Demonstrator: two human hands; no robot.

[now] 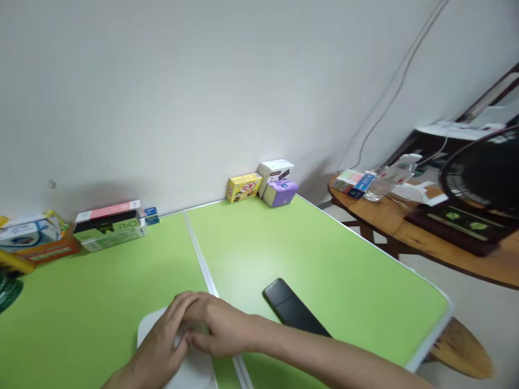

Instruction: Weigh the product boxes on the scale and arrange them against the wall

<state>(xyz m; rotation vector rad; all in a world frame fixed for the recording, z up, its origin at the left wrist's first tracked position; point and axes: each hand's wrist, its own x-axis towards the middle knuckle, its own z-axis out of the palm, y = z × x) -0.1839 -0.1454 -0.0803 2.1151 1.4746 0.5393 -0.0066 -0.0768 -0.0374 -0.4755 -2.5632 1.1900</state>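
Note:
Low in the head view, my left hand (160,341) and my right hand (221,325) meet above a white, rounded-corner object (193,373) on the green table (121,302). The fingers of both hands are curled and their tips come together, the right fingers reaching over to the left ones. Between the palms there is a small pale or see-through patch; what it is cannot be made out. A black phone (295,309) lies on the table just beyond my right forearm.
Along the wall stand several boxes, among them a yellow box (244,187), a purple box (280,193) and a green-black box (107,226). An orange box (52,249) is at far left. To the right, a wooden table (373,216) holds a fan (482,183) and a clear bottle (391,178).

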